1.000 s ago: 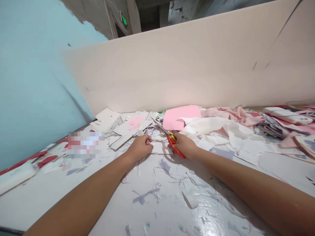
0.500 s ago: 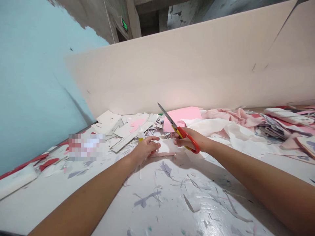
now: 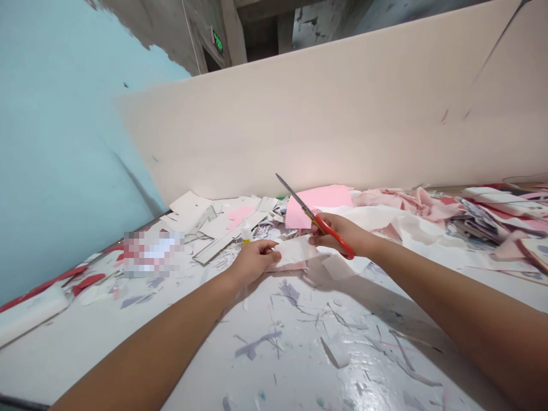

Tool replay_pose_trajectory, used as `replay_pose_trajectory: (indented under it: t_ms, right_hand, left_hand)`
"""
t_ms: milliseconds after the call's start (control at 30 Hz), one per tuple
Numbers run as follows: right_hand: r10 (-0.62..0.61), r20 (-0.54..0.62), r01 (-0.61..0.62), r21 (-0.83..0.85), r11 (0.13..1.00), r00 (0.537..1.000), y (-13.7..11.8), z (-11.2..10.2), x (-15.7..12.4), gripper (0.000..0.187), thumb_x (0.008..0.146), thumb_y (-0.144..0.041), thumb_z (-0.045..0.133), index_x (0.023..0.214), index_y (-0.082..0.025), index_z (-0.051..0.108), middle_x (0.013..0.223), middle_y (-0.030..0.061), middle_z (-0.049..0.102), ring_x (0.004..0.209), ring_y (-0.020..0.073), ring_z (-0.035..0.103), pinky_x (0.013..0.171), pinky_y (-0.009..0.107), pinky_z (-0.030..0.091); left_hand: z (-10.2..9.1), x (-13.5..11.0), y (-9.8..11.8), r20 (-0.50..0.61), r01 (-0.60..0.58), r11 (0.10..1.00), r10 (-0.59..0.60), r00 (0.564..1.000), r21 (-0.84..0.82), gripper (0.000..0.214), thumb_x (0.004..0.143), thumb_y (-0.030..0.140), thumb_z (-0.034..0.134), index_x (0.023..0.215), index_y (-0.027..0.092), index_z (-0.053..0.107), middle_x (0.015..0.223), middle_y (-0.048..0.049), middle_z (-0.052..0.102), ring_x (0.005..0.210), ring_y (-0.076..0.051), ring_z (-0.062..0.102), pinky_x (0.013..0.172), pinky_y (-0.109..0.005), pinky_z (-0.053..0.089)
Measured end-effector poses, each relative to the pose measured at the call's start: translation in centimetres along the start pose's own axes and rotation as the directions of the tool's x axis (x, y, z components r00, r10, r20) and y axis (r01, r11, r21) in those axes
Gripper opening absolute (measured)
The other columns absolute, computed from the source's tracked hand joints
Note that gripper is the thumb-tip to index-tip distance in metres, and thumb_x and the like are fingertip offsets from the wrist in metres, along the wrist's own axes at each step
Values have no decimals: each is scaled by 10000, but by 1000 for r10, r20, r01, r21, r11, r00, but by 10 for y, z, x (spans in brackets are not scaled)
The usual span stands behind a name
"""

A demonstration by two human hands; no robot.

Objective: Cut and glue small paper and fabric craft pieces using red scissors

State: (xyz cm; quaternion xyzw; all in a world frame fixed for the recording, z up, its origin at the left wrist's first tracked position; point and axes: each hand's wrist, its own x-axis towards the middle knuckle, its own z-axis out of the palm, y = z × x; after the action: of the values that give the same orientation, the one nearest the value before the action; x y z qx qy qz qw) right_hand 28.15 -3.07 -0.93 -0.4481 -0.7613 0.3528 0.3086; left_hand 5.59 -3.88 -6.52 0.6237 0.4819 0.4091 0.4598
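My left hand [image 3: 252, 261] has its fingers closed narrow on the near end of a white paper piece [image 3: 295, 254], which is lifted just above the bench [image 3: 299, 354] between my two hands. My right hand [image 3: 342, 234] is wrapped through the red handles of the scissors [image 3: 314, 217], whose blades are together and point up and away to the left. I judge the cut wants the paper held taut and level, my left fingers well clear of the blade line, and the blades opened before they meet the edge. I count one pair of scissors, one held piece, one small glue bottle [image 3: 245, 233] and one flat pink sheet [image 3: 325, 197]; the scraps are beyond counting.
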Motion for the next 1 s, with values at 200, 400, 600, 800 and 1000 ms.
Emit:
replay_pose_trajectory:
  t_ms: [200,400,600,800,1000]
  right_hand:
    - [-19,-51,12,-128,992,999,8,2,3,239,619,-308,640,691,-208,435,635,-38,475,565,128,449,519,255,356]
    - [-20,-61,13,-109,994,998,8,5,2,260,632,-334,658,691,-205,440,662,-23,501,587,136,480,539,267,381]
    - [2,-71,11,184,983,997,7,9,1,365,690,-511,608,758,-186,455,735,22,543,705,166,543,661,307,422]
    - [0,-2,0,20,1000,1000,2,1,-3,439,670,-622,564,707,-188,504,739,27,529,633,150,498,586,284,417]
    - [118,1,-118,98,988,993,-24,-4,-14,373,725,-551,558,707,-180,519,637,15,527,544,131,502,536,269,412]
  left_hand:
    - [1,-4,6,5,-44,999,43,999,28,252,675,403,628,697,159,568,553,44,478,447,-47,405,419,-173,326]
    - [2,-7,8,-15,-52,999,52,999,-15,268,684,430,613,738,175,552,563,41,498,538,-121,591,483,-221,465]
    - [1,-3,7,-48,-20,996,15,999,-90,281,671,424,626,768,181,524,505,40,528,453,-112,567,407,-206,447]
    - [2,0,0,-58,12,997,-17,998,-82,264,698,419,581,784,184,498,489,28,553,379,-97,515,412,-234,450]
    - [-4,-2,8,-116,-5,995,16,993,96,151,715,338,534,697,190,506,455,51,485,374,-98,500,396,-202,384]
